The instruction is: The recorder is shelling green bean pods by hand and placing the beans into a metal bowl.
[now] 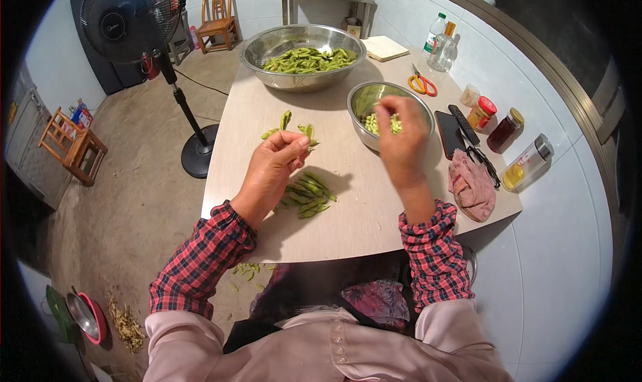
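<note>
My left hand (273,163) pinches a green soybean pod (307,131) between thumb and forefinger, above the table. Beyond its fingers lie more pods (285,120). Below it rests a small heap of whole pods (308,195), partly covered by my wrist. My right hand (404,136), blurred, is over the near part of a steel bowl (357,118) containing shelled green beans (372,125). Its fingertips are drawn together, and whether they hold a bean is unclear. Farther back, a large perforated steel basin (261,73) contains many soybean pods (308,61).
Orange-handled scissors (422,85), a phone (450,133), a remote control (463,123), jars (482,113), a glass tumbler (526,166), and a pink cloth (471,186) line the table's right side. Bottles (442,51) stand behind. A standing fan (193,146) is left of the table (361,231).
</note>
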`<state>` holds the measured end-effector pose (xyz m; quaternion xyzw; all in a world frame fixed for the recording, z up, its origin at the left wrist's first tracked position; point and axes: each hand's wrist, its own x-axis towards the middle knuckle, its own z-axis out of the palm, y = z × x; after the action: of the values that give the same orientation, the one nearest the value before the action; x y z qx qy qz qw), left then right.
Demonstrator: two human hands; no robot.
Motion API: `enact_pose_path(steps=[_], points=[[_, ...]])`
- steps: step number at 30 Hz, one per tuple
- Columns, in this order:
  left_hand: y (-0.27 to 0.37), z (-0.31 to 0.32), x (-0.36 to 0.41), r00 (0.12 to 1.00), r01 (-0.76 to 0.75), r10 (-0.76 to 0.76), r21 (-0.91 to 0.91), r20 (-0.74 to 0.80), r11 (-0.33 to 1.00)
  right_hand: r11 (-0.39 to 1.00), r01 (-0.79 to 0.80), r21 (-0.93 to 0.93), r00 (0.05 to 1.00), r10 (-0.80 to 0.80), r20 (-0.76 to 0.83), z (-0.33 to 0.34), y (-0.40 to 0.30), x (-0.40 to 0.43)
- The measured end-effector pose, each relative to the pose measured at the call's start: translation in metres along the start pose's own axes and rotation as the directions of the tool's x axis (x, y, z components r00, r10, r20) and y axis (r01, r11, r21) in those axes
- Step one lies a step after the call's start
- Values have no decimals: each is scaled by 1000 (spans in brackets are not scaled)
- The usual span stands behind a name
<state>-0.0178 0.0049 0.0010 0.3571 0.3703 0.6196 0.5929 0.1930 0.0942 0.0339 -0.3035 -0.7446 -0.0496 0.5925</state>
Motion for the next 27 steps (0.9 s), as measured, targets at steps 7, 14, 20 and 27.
enact_pose_path(steps=[7,14,20,27], points=[[10,-12,1,974,-198,202,48,-104,979,894,8,-447,1000,-13,-8,-22,38,5],[10,-17,1,961,-182,206,139,-186,973,969,144,203,933,-202,299,32,-9,-20],[20,-31,-4,905,-230,338,371,-258,900,958,189,216,780,-280,560,69,-12,-52],[44,-122,-43,728,-263,624,725,-285,637,978,99,184,799,-189,571,70,-13,-55]])
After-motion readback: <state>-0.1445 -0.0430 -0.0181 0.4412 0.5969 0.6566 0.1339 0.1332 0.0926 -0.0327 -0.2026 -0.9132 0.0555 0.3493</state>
